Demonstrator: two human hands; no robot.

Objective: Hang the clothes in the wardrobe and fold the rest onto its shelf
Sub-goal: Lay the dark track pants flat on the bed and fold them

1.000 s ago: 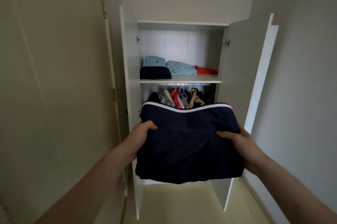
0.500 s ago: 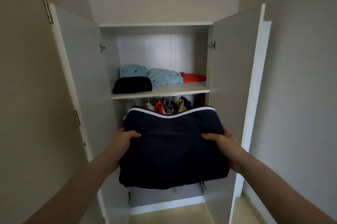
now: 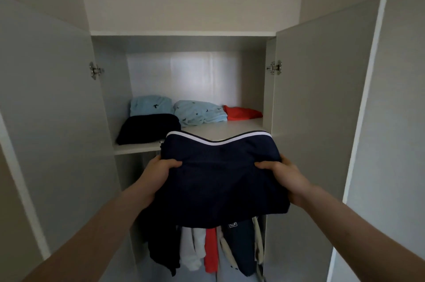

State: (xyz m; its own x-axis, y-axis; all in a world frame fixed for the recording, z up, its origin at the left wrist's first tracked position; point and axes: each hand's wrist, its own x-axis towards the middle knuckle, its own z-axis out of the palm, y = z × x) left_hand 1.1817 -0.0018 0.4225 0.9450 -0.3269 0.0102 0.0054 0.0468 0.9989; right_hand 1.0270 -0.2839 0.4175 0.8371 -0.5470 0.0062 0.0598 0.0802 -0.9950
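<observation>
I hold a folded navy garment (image 3: 220,178) with a white stripe along its far edge, flat in front of the open wardrobe. My left hand (image 3: 158,171) grips its left side, thumb on top. On the right side my right hand (image 3: 284,176) grips it the same way. The garment's far edge reaches the front lip of the white shelf (image 3: 138,148), over its bare right half.
On the shelf lie a dark folded garment (image 3: 149,129), two light-blue ones (image 3: 150,104) (image 3: 200,112) and a red one (image 3: 241,112). Hung clothes (image 3: 211,249) show below the shelf. The wardrobe doors (image 3: 46,120) (image 3: 322,109) stand open on both sides.
I have come closer to the wardrobe and both hands have lifted the navy garment from below shelf height up to the shelf's front edge.
</observation>
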